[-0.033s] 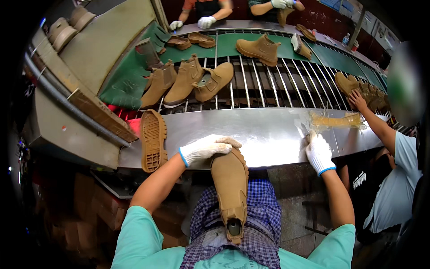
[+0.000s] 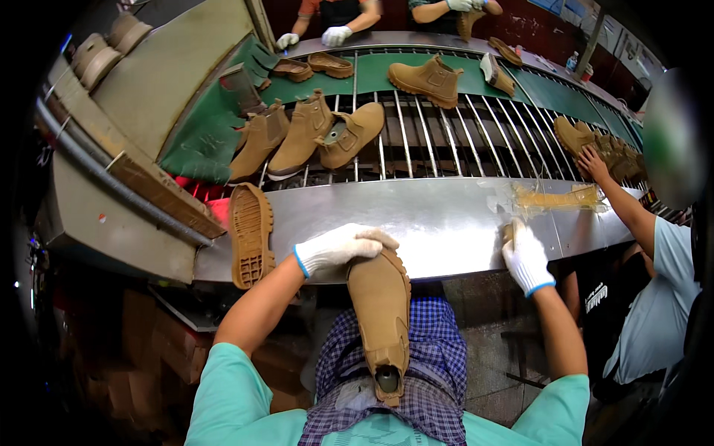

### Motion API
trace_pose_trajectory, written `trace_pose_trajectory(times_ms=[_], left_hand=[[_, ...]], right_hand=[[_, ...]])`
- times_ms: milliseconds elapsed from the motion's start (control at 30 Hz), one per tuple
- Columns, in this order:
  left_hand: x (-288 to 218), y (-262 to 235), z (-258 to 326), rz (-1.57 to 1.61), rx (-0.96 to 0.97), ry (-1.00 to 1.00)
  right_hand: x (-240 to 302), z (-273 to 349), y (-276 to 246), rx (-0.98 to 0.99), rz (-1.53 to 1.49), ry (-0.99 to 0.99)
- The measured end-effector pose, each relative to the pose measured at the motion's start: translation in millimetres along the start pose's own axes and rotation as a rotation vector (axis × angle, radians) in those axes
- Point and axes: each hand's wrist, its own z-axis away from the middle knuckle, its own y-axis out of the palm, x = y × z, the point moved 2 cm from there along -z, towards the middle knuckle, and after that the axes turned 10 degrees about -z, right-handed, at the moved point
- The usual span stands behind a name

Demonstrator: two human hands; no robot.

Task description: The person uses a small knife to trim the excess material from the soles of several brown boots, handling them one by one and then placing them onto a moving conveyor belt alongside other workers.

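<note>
A tan ankle boot (image 2: 378, 305) rests across my lap, its toe at the metal ledge and its opening toward me. My left hand (image 2: 343, 245), in a white knit glove, is closed over the toe end at the sole's edge. Over the ledge to the right, my gloved right hand (image 2: 526, 256) is closed on a small tan piece (image 2: 509, 232), whose kind I cannot make out. Left of my left hand, a loose tan outsole (image 2: 250, 234) stands on the ledge, with its gridded inner side showing.
Beyond the metal ledge (image 2: 439, 212) runs a conveyor of metal rods (image 2: 401, 137) with several tan boots (image 2: 301, 134). Tape (image 2: 558, 198) covers part of the ledge. At right, a co-worker's hand (image 2: 593, 162) touches boots. Gloved co-workers (image 2: 337, 36) work across the line. A machine housing (image 2: 111, 215) stands left.
My right hand has shifted slightly toward me and to the left, and more of the small tan piece shows. My left hand and the boot stay nearly in place.
</note>
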Motion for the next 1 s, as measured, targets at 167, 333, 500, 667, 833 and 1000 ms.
trace_pose_trajectory(times_ms=[167, 333, 500, 667, 833, 1000], left_hand=[[-14.4, -3.6, -3.9, -0.272, 0.097, -0.015], [-10.8, -17.3, -16.0, -0.471, 0.139, 0.068], [-3.1, -21.9, -18.5, -0.503, 0.143, 0.089], [-3.8, -24.1, -23.7, -0.474, 0.137, 0.080], [-0.3, -25.6, -21.7, -0.450, 0.140, 0.098], [-2.5, -26.6, -24.3, -0.472, 0.169, 0.066]], right_hand=[[112.9, 105.5, 13.0, 0.594, -0.730, 0.247], [151.8, 135.6, 60.5, 0.666, -0.959, 0.399], [175.9, 122.5, 56.8, 0.661, -0.994, 0.442], [206.0, 86.2, 39.8, 0.733, -0.992, 0.578], [204.4, 68.6, 46.6, 0.826, -1.075, 0.641], [194.8, 69.7, 55.1, 0.755, -0.553, 0.223]])
